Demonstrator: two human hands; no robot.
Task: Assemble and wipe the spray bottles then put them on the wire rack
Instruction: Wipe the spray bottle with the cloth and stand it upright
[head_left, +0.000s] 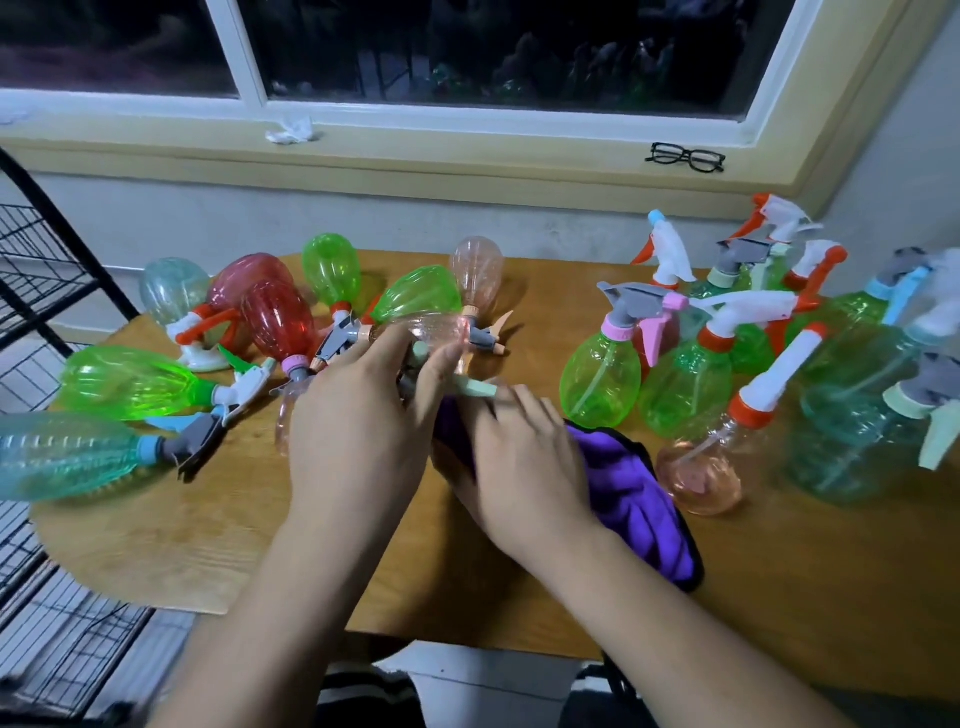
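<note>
Table (208, 545) of pale wood fills most of what's in front of me, pushed up under a wide white-framed window (254, 78) with dark glass. A black wire rack (36, 260) stands at the left edge, just beside the table.

On the left half a heap of lying bottles (130, 382) sprawls on its sides: green, red, teal and pale pink, trigger heads pointing all ways. On the right the standing bottles (602, 382) crowd together upright, well apart from the heap.

A purple cloth (639, 499) lies between the two groups, near the front edge, bunched up under the right hand (524, 473), whose bent fingers grip it, though they are blurred. The left hand (358, 431) has its fingers and thumb curled round a spray head (472, 388) with a pale green trigger, held just above the table's middle and touching the cloth. I cannot tell which bottle body it belongs to.

On the sill sit black glasses (685, 157) and a crumpled tissue (291, 130).
</note>
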